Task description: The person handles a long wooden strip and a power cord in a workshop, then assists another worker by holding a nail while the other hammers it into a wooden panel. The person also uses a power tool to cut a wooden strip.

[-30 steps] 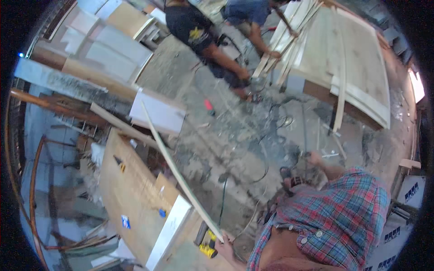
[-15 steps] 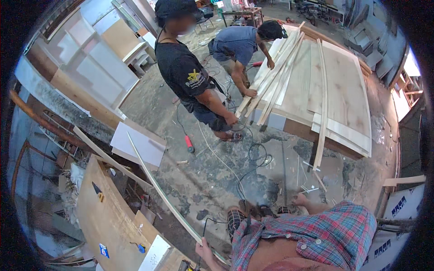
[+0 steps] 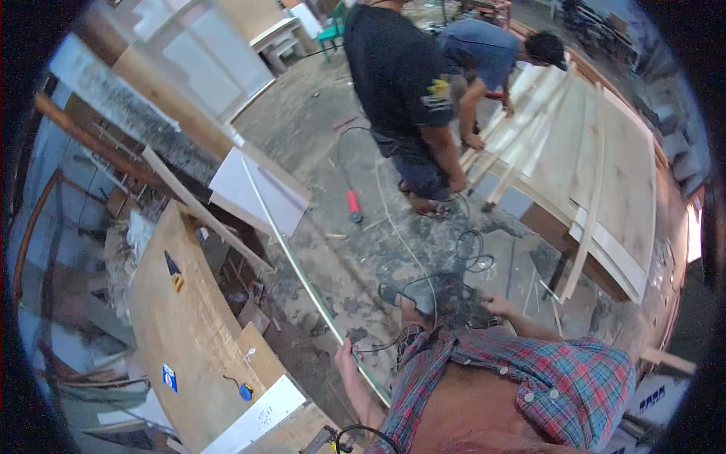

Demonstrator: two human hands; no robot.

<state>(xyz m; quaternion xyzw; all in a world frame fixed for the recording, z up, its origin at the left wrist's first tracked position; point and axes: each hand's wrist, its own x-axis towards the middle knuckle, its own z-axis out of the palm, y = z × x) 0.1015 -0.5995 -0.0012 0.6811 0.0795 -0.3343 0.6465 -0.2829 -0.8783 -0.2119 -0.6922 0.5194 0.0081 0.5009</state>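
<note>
My left hand [image 3: 348,362] is closed around the lower part of a long, thin, pale strip [image 3: 291,253]. The strip slants away to the far left, its far end over a white sheet [image 3: 257,193]. A black cable [image 3: 378,349] runs close to that hand. My right hand [image 3: 497,305] is held out in front of my checked shirt, above the floor. Its fingers look loosely apart with nothing visible in them, though the picture is somewhat blurred there.
At left, a curved plywood panel [image 3: 162,325] carries a handsaw [image 3: 175,272] and a blue tape measure [image 3: 246,391]. A red-handled tool [image 3: 353,204] and cables lie on the floor. One person [image 3: 401,91] stands ahead; another [image 3: 484,57] bends over long strips on a wooden panel [image 3: 628,189].
The view has swung left, so the scene sits farther right. The strip stays in my left hand. The standing person now overlaps the bending one more.
</note>
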